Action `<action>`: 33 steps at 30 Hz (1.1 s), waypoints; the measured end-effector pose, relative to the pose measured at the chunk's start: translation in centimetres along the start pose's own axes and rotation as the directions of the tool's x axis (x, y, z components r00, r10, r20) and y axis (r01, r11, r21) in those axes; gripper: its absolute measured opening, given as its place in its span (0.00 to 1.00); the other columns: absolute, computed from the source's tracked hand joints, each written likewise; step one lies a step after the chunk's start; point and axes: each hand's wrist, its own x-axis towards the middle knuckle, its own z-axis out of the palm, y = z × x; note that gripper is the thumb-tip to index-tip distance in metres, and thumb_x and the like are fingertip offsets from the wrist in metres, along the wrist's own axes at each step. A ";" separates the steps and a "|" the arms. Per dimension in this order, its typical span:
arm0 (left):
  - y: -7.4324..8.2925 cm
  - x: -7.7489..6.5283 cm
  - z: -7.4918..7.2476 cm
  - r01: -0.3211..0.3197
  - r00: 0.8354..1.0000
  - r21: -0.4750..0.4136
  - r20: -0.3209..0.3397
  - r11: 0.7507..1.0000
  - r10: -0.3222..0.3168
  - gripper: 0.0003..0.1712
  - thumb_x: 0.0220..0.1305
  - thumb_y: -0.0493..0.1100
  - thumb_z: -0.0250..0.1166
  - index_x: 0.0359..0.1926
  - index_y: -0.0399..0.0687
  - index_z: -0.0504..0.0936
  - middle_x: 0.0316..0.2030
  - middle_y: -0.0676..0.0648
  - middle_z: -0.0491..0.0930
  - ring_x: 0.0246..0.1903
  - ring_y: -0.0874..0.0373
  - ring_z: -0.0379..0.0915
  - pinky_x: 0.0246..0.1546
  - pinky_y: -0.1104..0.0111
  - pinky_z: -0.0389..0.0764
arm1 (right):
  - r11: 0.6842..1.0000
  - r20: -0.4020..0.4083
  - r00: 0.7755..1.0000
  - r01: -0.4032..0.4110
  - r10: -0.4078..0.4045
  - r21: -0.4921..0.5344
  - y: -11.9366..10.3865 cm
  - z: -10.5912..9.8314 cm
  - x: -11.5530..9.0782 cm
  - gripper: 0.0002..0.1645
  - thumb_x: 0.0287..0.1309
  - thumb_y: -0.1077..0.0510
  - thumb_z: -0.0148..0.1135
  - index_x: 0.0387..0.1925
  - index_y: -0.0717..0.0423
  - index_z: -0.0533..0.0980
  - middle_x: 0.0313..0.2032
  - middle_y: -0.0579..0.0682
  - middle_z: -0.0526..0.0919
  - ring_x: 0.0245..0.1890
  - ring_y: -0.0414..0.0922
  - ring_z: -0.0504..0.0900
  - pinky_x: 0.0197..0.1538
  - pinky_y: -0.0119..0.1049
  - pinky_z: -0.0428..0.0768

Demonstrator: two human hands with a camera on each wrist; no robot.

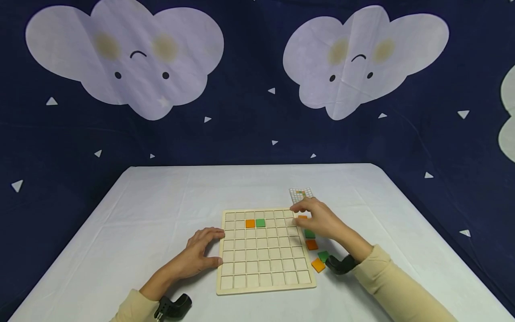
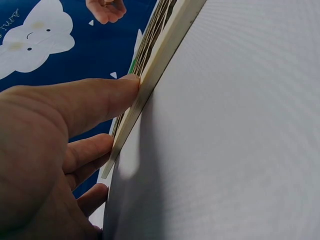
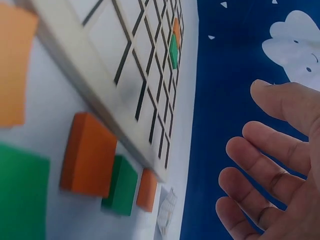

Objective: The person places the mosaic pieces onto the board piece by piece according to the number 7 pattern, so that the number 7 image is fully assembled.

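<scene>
A wooden grid board (image 1: 265, 255) lies on the white table. In its upper rows an orange tile (image 1: 250, 223) and a green tile (image 1: 260, 222) sit side by side in neighbouring cells. My left hand (image 1: 201, 252) touches the board's left edge with thumb and fingertips spread along it; the left wrist view shows the thumb (image 2: 115, 95) against the rim. Over the board's upper right corner hovers my right hand (image 1: 319, 218), nearest to an orange tile (image 1: 302, 217) beside the board. Its fingers are loosely bent and hold nothing in the right wrist view.
Along the board's right side lie more loose tiles: a green one (image 1: 309, 234), a dark orange one (image 1: 311, 244), another green one (image 1: 323, 256) and a lighter orange one (image 1: 318, 265). Behind the right hand lies a small printed grid card (image 1: 299, 193). A dark blue cloud-patterned cloth (image 1: 249, 98) hangs behind.
</scene>
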 end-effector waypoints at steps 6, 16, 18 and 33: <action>0.0 0.0 -0.1 0.003 1.000 -0.002 0.002 1.000 -0.003 0.33 0.48 0.44 0.73 0.57 0.46 0.73 0.62 0.48 0.67 0.64 0.45 0.55 0.63 0.44 0.44 | 1.000 -0.008 1.000 -0.015 0.015 0.010 1.1 -0.2 -0.4 0.19 0.55 0.55 0.65 0.48 0.57 0.79 0.49 0.50 0.81 0.49 0.50 0.75 0.54 0.52 0.75; 0.0 0.1 -0.1 0.003 1.000 -0.012 0.007 1.000 -0.003 0.33 0.48 0.43 0.72 0.57 0.46 0.73 0.62 0.49 0.67 0.64 0.46 0.54 0.63 0.44 0.43 | 0.998 -0.023 0.998 -0.060 0.060 -0.015 2.3 -0.4 -0.6 0.20 0.56 0.53 0.64 0.49 0.54 0.78 0.47 0.50 0.81 0.49 0.50 0.75 0.52 0.50 0.75; 0.0 0.1 -0.1 0.002 1.000 -0.013 0.006 1.000 -0.002 0.33 0.48 0.43 0.72 0.57 0.46 0.73 0.62 0.49 0.68 0.64 0.46 0.54 0.63 0.44 0.44 | 0.998 -0.023 0.998 -0.064 0.064 -0.022 2.6 -0.4 -0.5 0.20 0.55 0.53 0.65 0.49 0.54 0.78 0.47 0.50 0.81 0.49 0.51 0.75 0.52 0.50 0.75; 0.2 0.0 -0.1 0.025 1.000 -0.008 0.007 1.000 -0.025 0.33 0.47 0.43 0.72 0.57 0.45 0.73 0.62 0.48 0.68 0.64 0.46 0.55 0.63 0.44 0.44 | 0.993 -0.031 0.994 -0.104 0.103 -0.060 4.1 0.1 0.1 0.20 0.54 0.52 0.66 0.49 0.55 0.79 0.45 0.52 0.82 0.47 0.50 0.75 0.49 0.48 0.74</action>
